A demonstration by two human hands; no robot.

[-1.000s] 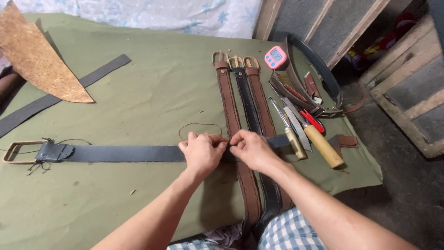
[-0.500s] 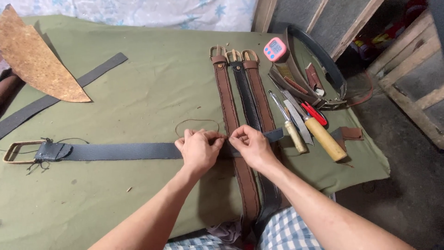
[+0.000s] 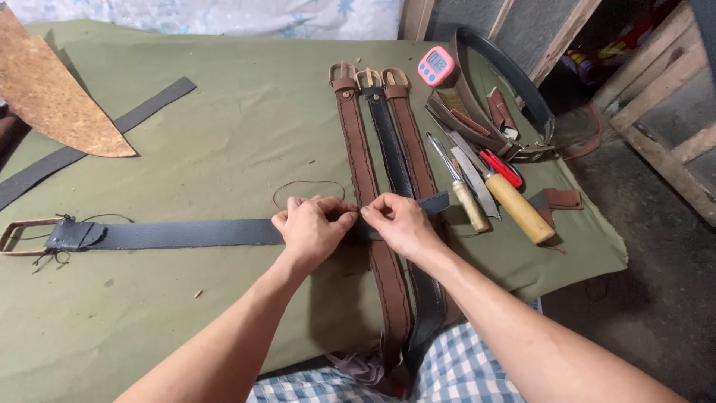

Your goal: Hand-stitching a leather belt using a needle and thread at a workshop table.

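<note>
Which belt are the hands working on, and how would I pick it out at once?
Start at the green cloth covering the table. Three buckled belts run away from the person; the dark grey belt lies crosswise over them, pinched by the left hand and right hand. It alone runs sideways, its rectangular buckle at far left.

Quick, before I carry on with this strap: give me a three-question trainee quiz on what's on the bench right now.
1. True or false: both hands pinch the dark grey strap.
2. How many buckled belts lie side by side, running away from the person?
3. Which sits nearest the pink timer? A: cork-like sheet; B: belt buckles; C: the strap's brass buckle.

Key:
1. True: left hand and right hand meet on it.
2. Three.
3. B.
</note>
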